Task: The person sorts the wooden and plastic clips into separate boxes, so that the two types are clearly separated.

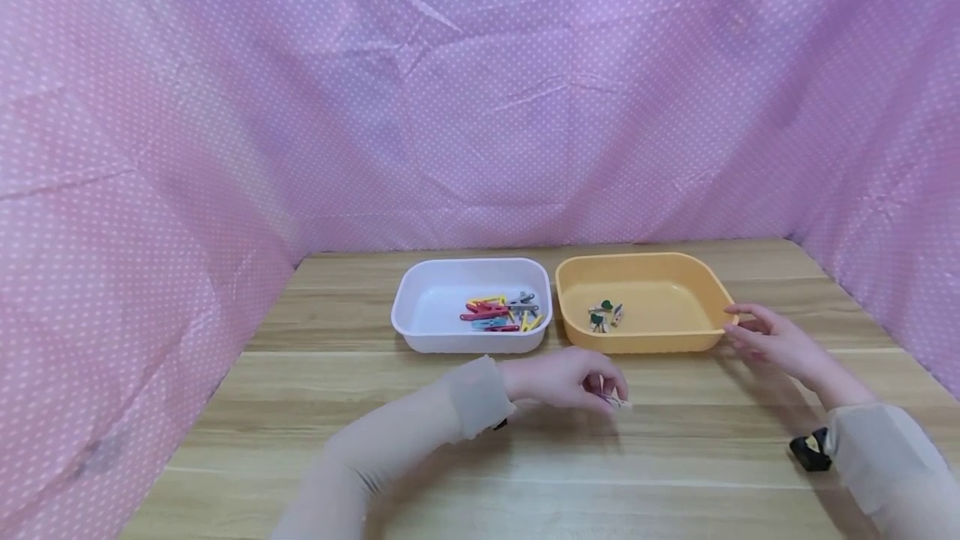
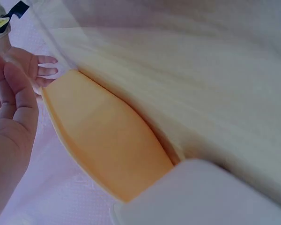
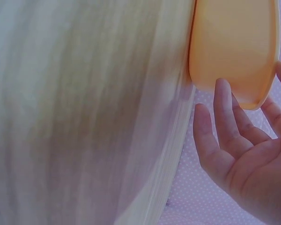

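My left hand (image 1: pixel 562 377) is over the table in front of the yellow tray (image 1: pixel 675 343), pinching a small pale clothespin (image 1: pixel 618 401) between thumb and fingers. The left wrist view shows that hand's curled fingers (image 2: pixel 21 93), with the clothespin hidden. At the yellow tray's right front corner, my right hand (image 1: pixel 780 348) touches the rim with its fingers loosely extended; the right wrist view shows the fingers (image 3: pixel 223 101) spread beside the tray wall. Inside the yellow tray, at its left, lie several small wooden clothespins (image 1: pixel 598 321), some with green decorations.
A white tray (image 1: pixel 427 343) stands just left of the yellow one, with several red, yellow, grey and blue plastic clothespins (image 1: pixel 487 312) in its right half. Both trays rest on a wood-grain table (image 1: pixel 315 390). Pink dotted cloth (image 1: pixel 480 107) hangs behind and at both sides.
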Available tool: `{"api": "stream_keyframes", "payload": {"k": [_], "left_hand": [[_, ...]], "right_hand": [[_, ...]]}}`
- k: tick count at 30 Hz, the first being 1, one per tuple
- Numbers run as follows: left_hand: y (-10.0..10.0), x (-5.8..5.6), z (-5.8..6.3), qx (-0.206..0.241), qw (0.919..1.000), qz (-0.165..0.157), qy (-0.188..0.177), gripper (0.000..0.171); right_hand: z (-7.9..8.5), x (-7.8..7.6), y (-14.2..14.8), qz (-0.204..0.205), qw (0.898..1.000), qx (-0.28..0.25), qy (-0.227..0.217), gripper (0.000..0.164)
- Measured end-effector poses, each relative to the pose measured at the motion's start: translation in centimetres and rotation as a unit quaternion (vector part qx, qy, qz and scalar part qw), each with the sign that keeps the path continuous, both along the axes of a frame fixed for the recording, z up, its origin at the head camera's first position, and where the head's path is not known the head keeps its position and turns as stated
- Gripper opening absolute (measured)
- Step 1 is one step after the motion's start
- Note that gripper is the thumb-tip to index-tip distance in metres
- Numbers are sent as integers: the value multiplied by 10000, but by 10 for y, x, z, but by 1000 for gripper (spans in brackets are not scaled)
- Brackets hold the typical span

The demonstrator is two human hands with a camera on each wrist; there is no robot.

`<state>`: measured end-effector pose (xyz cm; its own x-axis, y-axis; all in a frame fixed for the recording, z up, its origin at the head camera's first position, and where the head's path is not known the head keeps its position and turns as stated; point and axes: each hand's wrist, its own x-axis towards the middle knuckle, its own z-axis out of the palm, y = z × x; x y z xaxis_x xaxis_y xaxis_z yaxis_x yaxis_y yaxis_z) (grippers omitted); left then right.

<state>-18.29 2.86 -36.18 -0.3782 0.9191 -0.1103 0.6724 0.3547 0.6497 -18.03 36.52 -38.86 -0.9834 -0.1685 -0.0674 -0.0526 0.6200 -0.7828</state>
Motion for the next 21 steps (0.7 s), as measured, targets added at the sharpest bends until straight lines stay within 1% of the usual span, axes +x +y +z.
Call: {"api": "stream_keyframes", "payload": {"k": [6, 11, 14, 17, 21], "left_hand": [[-7, -4, 8, -185, 9997, -47, 182, 20], [-11, -7, 15, -178, 9997, 128, 116, 17], [-12, -8, 19, -219, 9996, 148, 109, 18], [-12, -9, 21, -279, 9992, 114, 255, 20], [-11, -13, 25, -118, 9983, 194, 538, 21]], "right_hand": [[0, 0, 0, 35, 10000, -24, -7, 49], [1, -1, 0, 21, 10000, -48, 32, 50], [0, -1, 0, 34, 10000, -52, 22, 50], [0, -1, 1, 51, 10000, -23, 13, 51], [0, 0, 1, 48, 10000, 7, 36, 52]]}}
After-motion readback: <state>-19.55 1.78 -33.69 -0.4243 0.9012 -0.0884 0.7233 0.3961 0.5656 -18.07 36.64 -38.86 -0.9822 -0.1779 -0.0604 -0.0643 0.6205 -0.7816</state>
